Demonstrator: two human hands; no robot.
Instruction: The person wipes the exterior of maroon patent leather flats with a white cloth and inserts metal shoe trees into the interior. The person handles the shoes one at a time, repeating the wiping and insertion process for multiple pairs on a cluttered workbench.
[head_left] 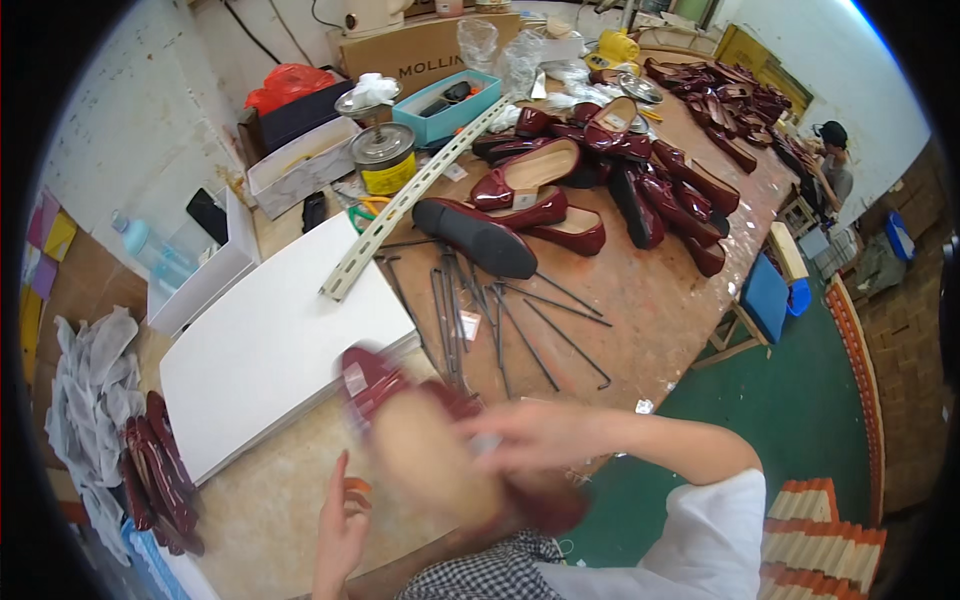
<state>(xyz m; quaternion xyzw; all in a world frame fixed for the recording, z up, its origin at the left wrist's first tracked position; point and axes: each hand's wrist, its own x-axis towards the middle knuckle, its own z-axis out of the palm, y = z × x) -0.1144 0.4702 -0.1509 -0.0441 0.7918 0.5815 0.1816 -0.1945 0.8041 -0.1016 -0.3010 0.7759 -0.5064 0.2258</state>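
Note:
Glossy dark red flat shoes, smeared by motion, are in front of my body. The nearer shoe (425,452) turns its beige insole up, and a second dark red shoe (548,503) shows partly behind it. My right hand (535,435) is closed on the shoes at their right side; its fingertips are blurred. Beside them on the left, my left hand (345,515) holds nothing, its index finger stretched upward and the thumb apart. Past the shoes lies a stack of white sheets (290,330) on the table.
Bent metal rods (500,335) lie mid-table. Behind them are heaped dark red shoes (530,175). A slotted metal bar (410,205) crosses the sheets' far corner. A yellow-labelled can (385,165) and blue box (450,110) stand behind. At far right sits another person (835,170).

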